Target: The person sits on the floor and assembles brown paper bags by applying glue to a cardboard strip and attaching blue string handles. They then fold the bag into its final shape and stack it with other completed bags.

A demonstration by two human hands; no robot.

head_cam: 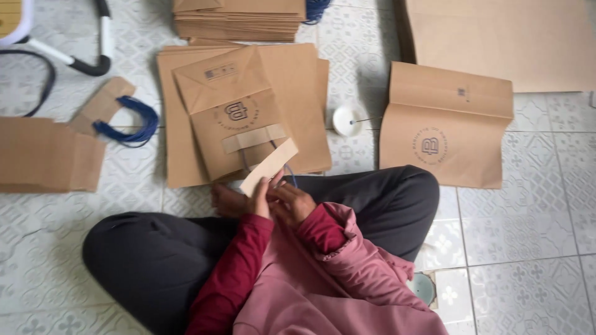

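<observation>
Strip (269, 166): tan, flat, seemingly paper.

Two hands (261, 198) are seen, one card strip (269, 166), one white spool (346, 120), one blue cord bundle (133, 121) and three bag stacks (239, 18).

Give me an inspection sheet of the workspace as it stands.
Surface: patterned tile floor.
Job's things: cardboard strip with blue cord, above folded paper bag on a bag pile.
Clutter: flat bag, bag stack, blue handle loop, white round dish.
Grips: left hand and right hand both pinch the strip.
Cables: dark cable at left.
Surroundings: white tube frame.
</observation>
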